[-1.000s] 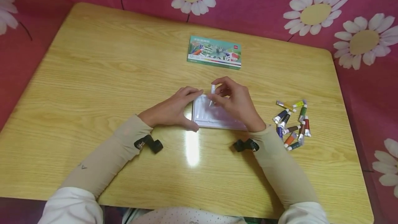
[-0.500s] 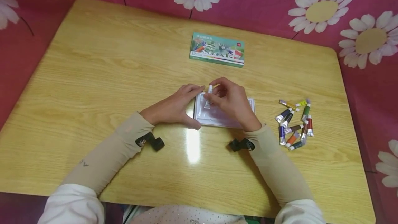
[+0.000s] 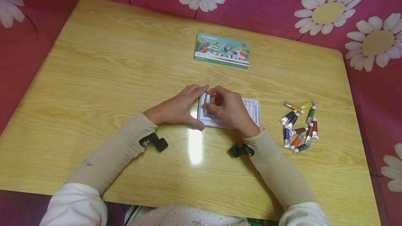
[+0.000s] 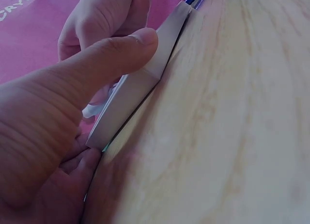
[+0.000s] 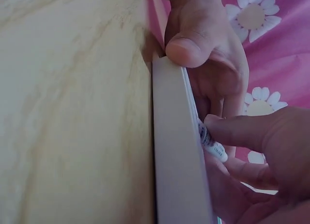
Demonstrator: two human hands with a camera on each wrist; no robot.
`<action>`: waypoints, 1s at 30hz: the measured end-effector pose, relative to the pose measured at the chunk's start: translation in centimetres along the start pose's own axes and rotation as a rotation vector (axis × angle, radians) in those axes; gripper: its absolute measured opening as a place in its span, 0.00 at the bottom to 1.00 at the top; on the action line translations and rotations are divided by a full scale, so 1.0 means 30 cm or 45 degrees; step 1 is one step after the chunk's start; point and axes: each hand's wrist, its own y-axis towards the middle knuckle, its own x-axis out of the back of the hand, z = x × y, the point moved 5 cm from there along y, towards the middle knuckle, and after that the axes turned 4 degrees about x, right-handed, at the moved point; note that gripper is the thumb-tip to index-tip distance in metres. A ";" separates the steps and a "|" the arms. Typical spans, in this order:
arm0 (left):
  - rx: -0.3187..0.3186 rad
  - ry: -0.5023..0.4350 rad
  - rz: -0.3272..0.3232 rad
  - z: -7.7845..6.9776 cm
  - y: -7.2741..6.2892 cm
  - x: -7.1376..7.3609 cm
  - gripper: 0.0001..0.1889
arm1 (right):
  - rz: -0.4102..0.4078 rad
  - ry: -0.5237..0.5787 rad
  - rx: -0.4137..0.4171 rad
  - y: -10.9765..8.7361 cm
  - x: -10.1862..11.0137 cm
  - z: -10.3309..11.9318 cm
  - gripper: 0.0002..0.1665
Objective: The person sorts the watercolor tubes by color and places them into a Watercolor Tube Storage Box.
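One white tube [image 3: 207, 99], pinched by the right hand [image 3: 230, 109], is at the left end of one tray [image 3: 257, 115]; the left hand [image 3: 177, 108], thumb and fingers apart, touches that end. Eleven coloured tubes [image 3: 296, 142] lie right of the tray, one box [image 3: 222, 50] beyond (the right hand hides the tray's middle).

On the table [image 3: 116, 65], the tray [image 3: 253, 114] has the box [image 3: 222, 50] on its far side, loose tubes [image 3: 298, 131] to its right, the left hand [image 3: 178, 108] at its left end and one tube [image 5: 211, 141] over it, in the right hand [image 3: 230, 109].
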 end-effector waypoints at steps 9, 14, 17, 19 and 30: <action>0.002 0.008 0.010 -0.004 0.002 0.002 0.69 | -0.019 -0.058 -0.004 -0.003 -0.009 0.008 0.20; -0.010 0.011 0.004 -0.006 0.001 0.003 0.69 | -0.033 -0.093 -0.006 -0.005 -0.009 0.010 0.18; -0.016 0.010 0.002 -0.005 0.002 0.002 0.68 | -0.046 -0.098 -0.011 -0.007 -0.009 0.012 0.16; -0.017 0.007 0.001 -0.006 0.002 0.002 0.68 | -0.051 -0.095 -0.016 -0.009 -0.011 0.012 0.15; -0.027 0.011 -0.005 -0.004 0.003 0.001 0.68 | -0.027 -0.113 -0.049 -0.013 -0.007 0.013 0.14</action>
